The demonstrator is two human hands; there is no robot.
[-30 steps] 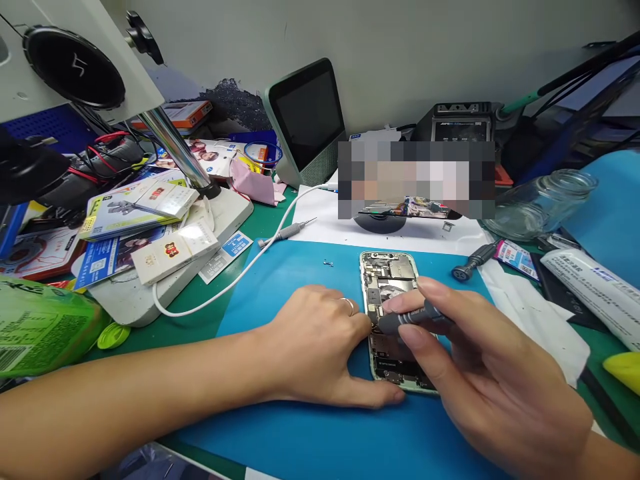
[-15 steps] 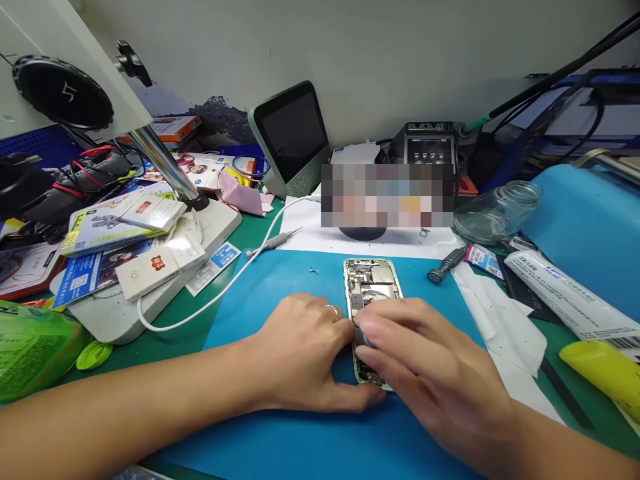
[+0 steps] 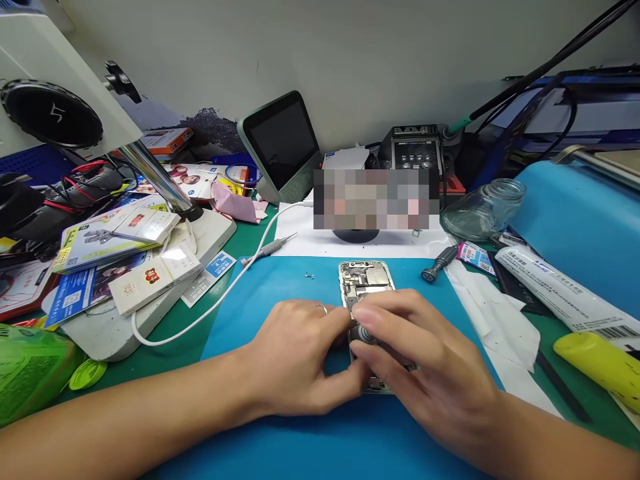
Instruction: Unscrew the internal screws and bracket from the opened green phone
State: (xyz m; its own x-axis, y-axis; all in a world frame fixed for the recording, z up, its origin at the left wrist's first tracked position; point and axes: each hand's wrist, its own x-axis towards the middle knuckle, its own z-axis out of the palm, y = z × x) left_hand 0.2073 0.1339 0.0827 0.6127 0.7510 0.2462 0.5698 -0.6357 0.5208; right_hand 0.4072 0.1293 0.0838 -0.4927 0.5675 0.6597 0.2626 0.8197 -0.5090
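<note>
An opened smartphone lies upright in front of me on a blue mat, its inner parts showing. My left hand is closed at the phone's left edge, with thumb and index finger against it; just what the fingertips grip is partly hidden. In my right hand, thumb and fingers pinch a short dark grey screwdriver over the middle of the phone. The screwdriver's tip is hidden by my fingers. Tiny metal pieces lie on the mat left of the phone.
A grey precision screwdriver and a dark screwdriver lie beyond the mat's middle. A white cable curves at left beside boxes on a stand base. Right are a glass jar, white tube and yellow bottle.
My left thumb has drawn up from the phone's bottom edge toward the screwdriver. The right hand still pinches the screwdriver over the phone. The whole view has shifted slightly.
</note>
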